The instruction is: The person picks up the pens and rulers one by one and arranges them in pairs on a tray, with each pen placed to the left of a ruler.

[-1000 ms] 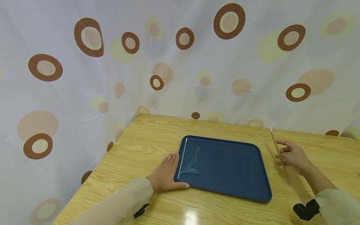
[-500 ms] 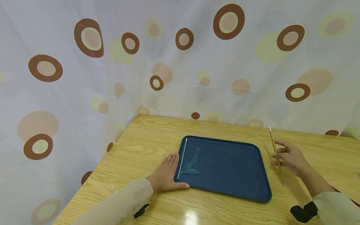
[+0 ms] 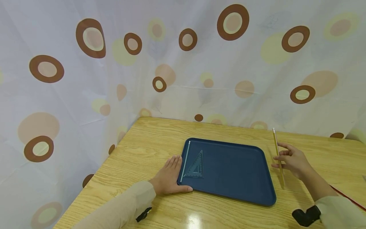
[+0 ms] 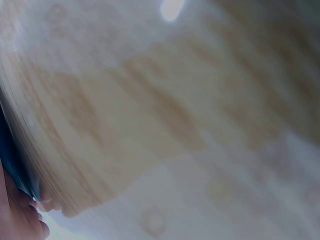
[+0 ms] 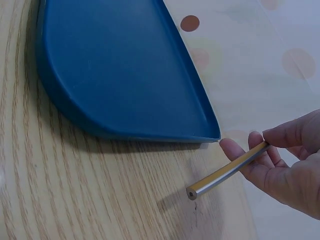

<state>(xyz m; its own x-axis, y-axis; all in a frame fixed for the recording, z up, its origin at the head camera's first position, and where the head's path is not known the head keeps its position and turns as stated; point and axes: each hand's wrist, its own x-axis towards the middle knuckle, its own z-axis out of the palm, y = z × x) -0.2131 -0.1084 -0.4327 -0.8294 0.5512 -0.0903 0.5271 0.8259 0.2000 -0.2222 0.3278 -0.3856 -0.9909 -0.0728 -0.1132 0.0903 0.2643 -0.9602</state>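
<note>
In the head view a dark blue tray lies on the table. My left hand rests against its left edge, fingers straight, thumb along the near corner. Inside the tray, at the left, lie a clear set square and a slim pale pencil-like stick with a white end. To the right of the tray my right hand pinches a yellow pencil, held tilted, white end up. The right wrist view shows the flat, unsharpened lower end of the pencil above the wood, beside a tray corner.
The wood-grain table meets a patterned curtain at the back and left. A thin red edge shows beside the right sleeve, mostly hidden. Black straps with mounts sit on both wrists.
My right hand has shifted slightly left, bringing the pencil closer to the tray and more upright. The red edge has come into view behind the sleeve. My left hand has not moved.
</note>
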